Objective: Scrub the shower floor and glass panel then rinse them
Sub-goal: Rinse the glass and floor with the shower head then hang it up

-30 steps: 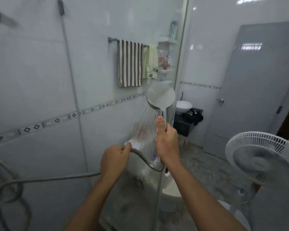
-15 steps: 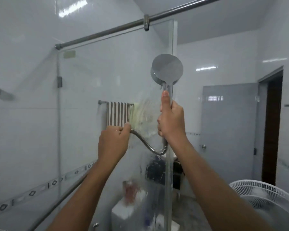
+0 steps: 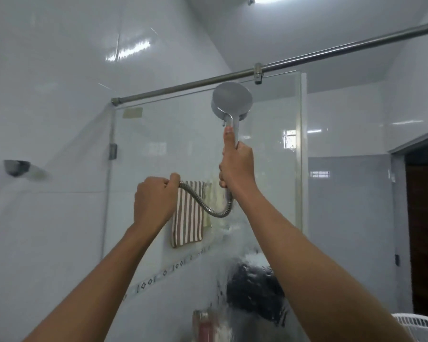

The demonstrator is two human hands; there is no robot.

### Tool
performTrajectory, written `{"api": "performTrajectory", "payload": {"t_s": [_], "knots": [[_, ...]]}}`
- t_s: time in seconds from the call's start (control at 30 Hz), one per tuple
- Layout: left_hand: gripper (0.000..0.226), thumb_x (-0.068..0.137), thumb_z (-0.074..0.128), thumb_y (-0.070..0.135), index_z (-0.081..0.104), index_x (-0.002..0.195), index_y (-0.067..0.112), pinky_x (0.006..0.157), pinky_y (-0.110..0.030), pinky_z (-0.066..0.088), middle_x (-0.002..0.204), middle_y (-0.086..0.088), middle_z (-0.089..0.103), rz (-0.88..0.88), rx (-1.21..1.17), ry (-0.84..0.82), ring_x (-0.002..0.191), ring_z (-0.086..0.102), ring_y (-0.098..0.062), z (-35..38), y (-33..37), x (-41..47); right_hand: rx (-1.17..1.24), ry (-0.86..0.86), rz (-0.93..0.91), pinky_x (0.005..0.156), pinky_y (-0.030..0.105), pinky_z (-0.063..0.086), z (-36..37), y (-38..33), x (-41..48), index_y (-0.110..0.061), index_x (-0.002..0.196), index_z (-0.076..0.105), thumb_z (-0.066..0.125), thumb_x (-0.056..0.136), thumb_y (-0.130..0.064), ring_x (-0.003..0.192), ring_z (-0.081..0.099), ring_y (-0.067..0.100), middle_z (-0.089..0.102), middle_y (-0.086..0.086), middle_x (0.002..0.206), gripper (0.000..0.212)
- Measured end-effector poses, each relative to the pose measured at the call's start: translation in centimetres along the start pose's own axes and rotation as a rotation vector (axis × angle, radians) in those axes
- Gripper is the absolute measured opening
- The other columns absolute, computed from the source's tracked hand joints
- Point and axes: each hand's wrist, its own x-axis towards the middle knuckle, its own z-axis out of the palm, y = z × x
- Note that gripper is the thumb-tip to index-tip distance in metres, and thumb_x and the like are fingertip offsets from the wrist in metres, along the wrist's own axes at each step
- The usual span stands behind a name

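My right hand [image 3: 236,164] grips the handle of a chrome shower head [image 3: 232,101], held high near the top of the glass panel [image 3: 272,149], its round back toward me. My left hand [image 3: 155,201] is closed around the metal shower hose [image 3: 205,206], which loops from one hand to the other. Water streaks and droplets cover the lower part of the glass. The shower floor is out of view.
A steel rail [image 3: 331,51] runs along the top of the glass. Behind the glass hang a striped towel [image 3: 188,215] and a dark blurred shape. A wall bracket [image 3: 15,167] sits on the left tiles. A grey door [image 3: 349,218], dark doorway and white fan [image 3: 423,325] are at right.
Both hands have risen with the shower head and hose from the lower part of the glass to its top. My view has tilted upward with them.
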Motion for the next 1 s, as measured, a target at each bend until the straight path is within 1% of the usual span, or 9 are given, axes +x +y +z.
{"api": "performTrajectory", "payload": {"t_s": [0.1, 0.2, 0.33, 0.47, 0.63, 0.7, 0.83, 0.9, 1.0], "knots": [[0.056, 0.098, 0.051, 0.037, 0.037, 0.05, 0.012, 0.047, -0.032, 0.026, 0.047, -0.002, 0.035, -0.032, 0.045, 0.001, 0.045, 0.033, -0.019, -1.3, -2.9, 1.1, -0.013, -0.032, 0.021, 0.053, 0.036, 0.04, 3.7, 1.6, -0.2, -0.019, 0.071, 0.044, 0.037, 0.074, -0.089, 0.052, 0.043, 0.02, 0.046, 0.003, 0.063, 0.071], [0.057, 0.098, 0.05, 0.038, 0.036, 0.049, 0.013, 0.05, -0.033, 0.029, 0.047, -0.002, 0.037, -0.064, 0.083, 0.006, 0.046, 0.036, -0.022, -2.7, -6.2, 2.2, 0.022, -0.048, 0.049, 0.048, 0.033, 0.039, 6.9, 3.7, -0.4, -0.02, 0.07, 0.038, 0.038, 0.08, -0.085, 0.047, 0.037, 0.018, 0.04, 0.002, 0.06, 0.067], [0.058, 0.098, 0.05, 0.037, 0.034, 0.048, 0.013, 0.05, -0.033, 0.028, 0.046, -0.001, 0.035, -0.094, 0.099, 0.009, 0.045, 0.035, -0.021, -3.4, -9.8, 3.9, -0.01, -0.047, 0.037, 0.05, 0.036, 0.043, 10.7, 5.8, 0.2, -0.02, 0.07, 0.039, 0.038, 0.087, -0.081, 0.051, 0.041, 0.019, 0.041, 0.002, 0.06, 0.063], [0.056, 0.098, 0.05, 0.036, 0.038, 0.05, 0.011, 0.05, -0.034, 0.03, 0.049, -0.003, 0.037, -0.12, 0.076, 0.036, 0.047, 0.036, -0.021, -4.1, -12.0, 6.4, -0.011, -0.053, 0.012, 0.052, 0.036, 0.043, 14.4, 5.9, 1.7, -0.019, 0.072, 0.041, 0.036, 0.085, -0.083, 0.054, 0.042, 0.019, 0.043, 0.004, 0.064, 0.065], [0.053, 0.098, 0.048, 0.034, 0.038, 0.051, 0.01, 0.05, -0.033, 0.029, 0.05, -0.004, 0.039, -0.13, 0.064, 0.097, 0.048, 0.036, -0.021, -6.1, -14.7, 10.6, 0.06, -0.079, 0.001, 0.041, 0.027, 0.041, 20.1, 5.3, 3.4, -0.016, 0.073, 0.04, 0.039, 0.095, -0.072, 0.049, 0.041, 0.019, 0.043, 0.007, 0.066, 0.06], [0.054, 0.097, 0.048, 0.035, 0.038, 0.051, 0.01, 0.049, -0.033, 0.028, 0.05, -0.004, 0.039, -0.132, 0.076, 0.115, 0.049, 0.036, -0.023, -6.9, -15.8, 11.5, 0.048, -0.104, -0.001, 0.039, 0.028, 0.042, 22.0, 5.5, 3.5, -0.015, 0.074, 0.04, 0.039, 0.096, -0.07, 0.05, 0.044, 0.02, 0.045, 0.009, 0.067, 0.06], [0.054, 0.098, 0.048, 0.035, 0.036, 0.051, 0.011, 0.05, -0.034, 0.028, 0.05, -0.003, 0.037, -0.146, 0.125, 0.106, 0.048, 0.035, -0.023, -8.1, -18.8, 10.6, -0.011, -0.172, 0.01, 0.047, 0.038, 0.048, 24.8, 8.0, 1.2, -0.015, 0.072, 0.043, 0.038, 0.095, -0.073, 0.053, 0.05, 0.021, 0.049, 0.006, 0.064, 0.063], [0.056, 0.099, 0.048, 0.035, 0.034, 0.05, 0.011, 0.05, -0.034, 0.027, 0.049, -0.003, 0.036, -0.157, 0.163, 0.075, 0.048, 0.034, -0.022, -8.5, -20.8, 9.2, -0.025, -0.204, 0.034, 0.046, 0.036, 0.046, 25.6, 9.9, -0.9, -0.016, 0.072, 0.043, 0.038, 0.095, -0.074, 0.052, 0.047, 0.019, 0.047, 0.006, 0.062, 0.063], [0.058, 0.1, 0.048, 0.036, 0.033, 0.05, 0.013, 0.048, -0.032, 0.024, 0.047, -0.001, 0.032, -0.188, 0.18, 0.03, 0.045, 0.03, -0.02, -8.6, -23.7, 6.4, 0.007, -0.232, 0.112, 0.046, 0.031, 0.039, 25.7, 12.3, -3.8, -0.019, 0.069, 0.037, 0.04, 0.096, -0.072, 0.047, 0.039, 0.016, 0.04, 0.001, 0.057, 0.059]]}}
